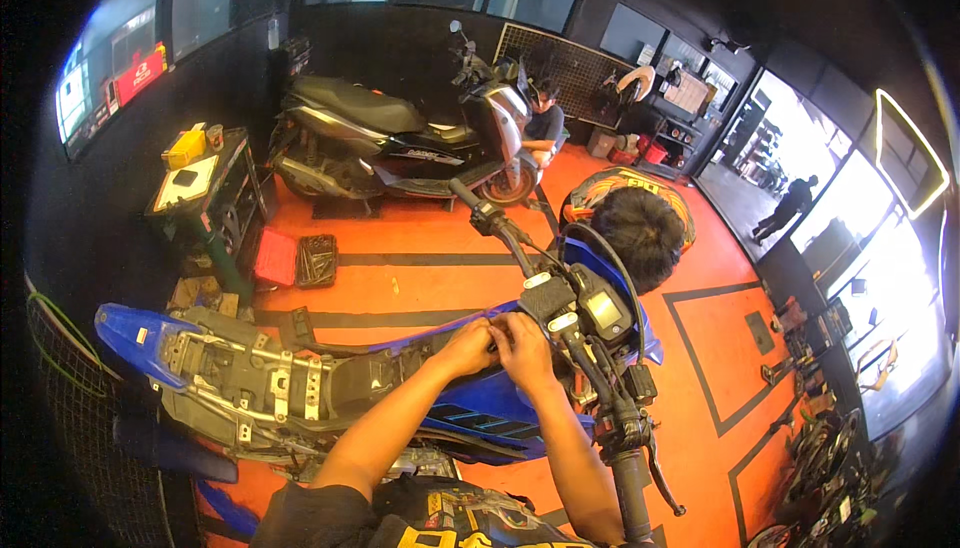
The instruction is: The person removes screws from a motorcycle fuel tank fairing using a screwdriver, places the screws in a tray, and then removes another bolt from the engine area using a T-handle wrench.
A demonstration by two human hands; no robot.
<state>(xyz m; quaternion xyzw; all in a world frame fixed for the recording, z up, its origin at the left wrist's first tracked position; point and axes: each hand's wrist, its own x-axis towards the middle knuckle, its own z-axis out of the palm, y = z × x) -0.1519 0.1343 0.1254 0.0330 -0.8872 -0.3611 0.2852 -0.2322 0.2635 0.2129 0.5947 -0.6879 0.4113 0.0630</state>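
A blue motorcycle (480,410) stands in front of me, its seat off and its rear frame (285,378) bare behind the tank area. My left hand (467,350) and my right hand (523,350) meet over the top of the body, just behind the handlebar clamp. Fingers on both hands are closed in a pinch, tips close together; anything between them is too small or hidden. Right of my hands are the display (604,312) and the right handlebar grip (631,483). My right forearm passes beside that grip.
A person in an orange top (640,233) bends at the motorcycle's front. Beyond stands a dark scooter (430,158) with another person (545,126) crouching beside it. An open red toolbox (277,257) lies near a workbench (205,193). Dark parts (830,468) line the right side.
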